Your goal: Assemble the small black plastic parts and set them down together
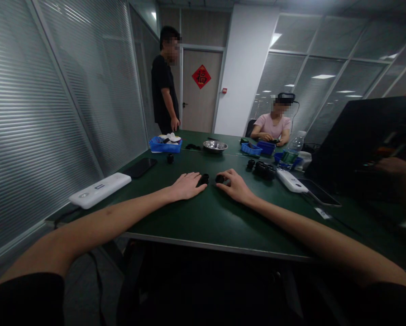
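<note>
My left hand (188,186) lies low over the green table, with a small black round part (204,179) between its thumb and fingers. Opposite it, my right hand (236,186) pinches another small black cylindrical part (219,179) between thumb and curled fingers. A narrow gap separates the two parts. They are too dark to tell their exact kind. Past my right hand sits a cluster of similar black parts (264,170), with a smaller black piece (250,164) beside it. One more black part (170,158) stands beyond my left hand.
A metal bowl (215,146), a filled blue tray (165,144) and blue bins (251,149) stand farther back. White power banks (101,190) (292,181), phones (141,168) and a bottle (293,150) flank my arms. A dark monitor (362,140) rises at right. Two people (165,86) (272,127) are beyond.
</note>
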